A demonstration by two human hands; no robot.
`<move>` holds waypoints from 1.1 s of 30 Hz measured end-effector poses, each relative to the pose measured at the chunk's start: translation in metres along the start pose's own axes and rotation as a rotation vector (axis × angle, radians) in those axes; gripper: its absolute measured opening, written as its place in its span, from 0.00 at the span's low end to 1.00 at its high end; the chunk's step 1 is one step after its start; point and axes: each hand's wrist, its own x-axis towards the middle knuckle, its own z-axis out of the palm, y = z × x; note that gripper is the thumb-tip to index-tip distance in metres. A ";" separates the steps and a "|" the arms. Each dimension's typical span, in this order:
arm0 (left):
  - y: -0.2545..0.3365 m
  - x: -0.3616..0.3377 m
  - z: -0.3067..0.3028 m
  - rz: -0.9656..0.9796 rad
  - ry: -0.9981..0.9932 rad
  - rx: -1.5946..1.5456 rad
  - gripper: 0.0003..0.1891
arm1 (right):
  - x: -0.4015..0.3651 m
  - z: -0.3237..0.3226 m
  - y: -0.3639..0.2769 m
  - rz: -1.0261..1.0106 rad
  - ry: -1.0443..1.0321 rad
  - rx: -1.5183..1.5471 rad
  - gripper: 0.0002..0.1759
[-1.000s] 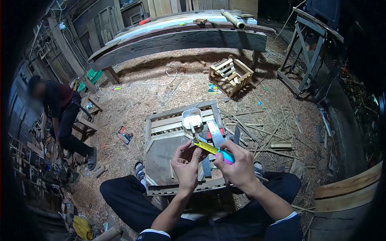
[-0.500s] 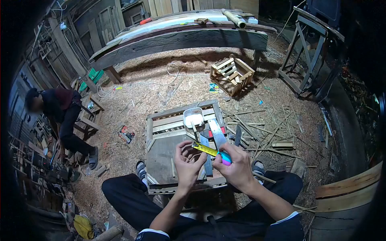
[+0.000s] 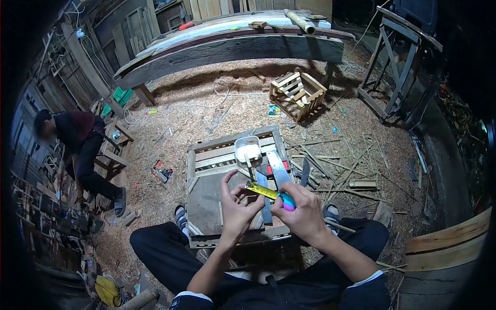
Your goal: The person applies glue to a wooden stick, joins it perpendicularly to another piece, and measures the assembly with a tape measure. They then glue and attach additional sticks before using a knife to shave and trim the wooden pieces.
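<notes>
A yellow tape blade (image 3: 260, 190) stretches a short way out of a blue and pink tape measure (image 3: 288, 201), which my right hand (image 3: 305, 214) is closed around. My left hand (image 3: 238, 209) has its fingers spread and curved beside the blade's free end, with the thumb near its lower edge; whether it touches is unclear. Below both hands is a low wooden crate-like table (image 3: 206, 206). On it lie a saw (image 3: 279, 168), a bluish metal strip (image 3: 262, 181), a red object (image 3: 285, 165) and a clear tub (image 3: 248, 149) of white material with a stick in it.
A slatted wooden crate (image 3: 298, 95) stands beyond the table, near a long workbench (image 3: 232, 54). Another person (image 3: 82, 139) sits at the left. Thin wood strips (image 3: 346, 170) litter the floor at the right. A trestle stand (image 3: 392, 67) is at the back right.
My left hand's fingers have opened and risen slightly. The tape measure and my right hand have shifted slightly left. The other person's arm has moved.
</notes>
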 end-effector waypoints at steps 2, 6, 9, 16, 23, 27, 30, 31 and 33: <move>0.000 0.003 -0.004 -0.020 -0.033 0.038 0.47 | 0.000 0.002 0.002 -0.007 0.005 0.004 0.15; 0.002 0.003 -0.006 -0.024 -0.036 0.074 0.49 | 0.000 0.001 0.001 0.032 -0.024 -0.003 0.15; 0.001 0.003 -0.007 -0.018 -0.032 0.113 0.49 | 0.000 -0.001 -0.001 0.020 -0.043 -0.006 0.14; 0.009 0.002 -0.006 -0.043 -0.015 0.240 0.48 | 0.000 0.001 0.001 -0.001 -0.041 -0.018 0.14; 0.003 0.000 -0.007 -0.018 -0.021 0.153 0.47 | -0.002 0.003 0.003 -0.041 -0.027 -0.030 0.13; 0.003 0.000 -0.006 -0.035 -0.001 0.150 0.48 | -0.003 0.006 0.005 -0.055 -0.015 -0.048 0.13; 0.005 0.000 -0.008 -0.044 -0.004 0.187 0.49 | -0.005 0.007 0.006 -0.079 -0.017 -0.075 0.13; 0.004 0.002 -0.009 -0.040 -0.028 0.180 0.47 | -0.004 0.006 0.004 -0.080 -0.018 -0.075 0.13; 0.005 0.004 -0.013 -0.036 -0.050 0.171 0.45 | -0.003 0.003 0.001 -0.069 -0.018 -0.073 0.13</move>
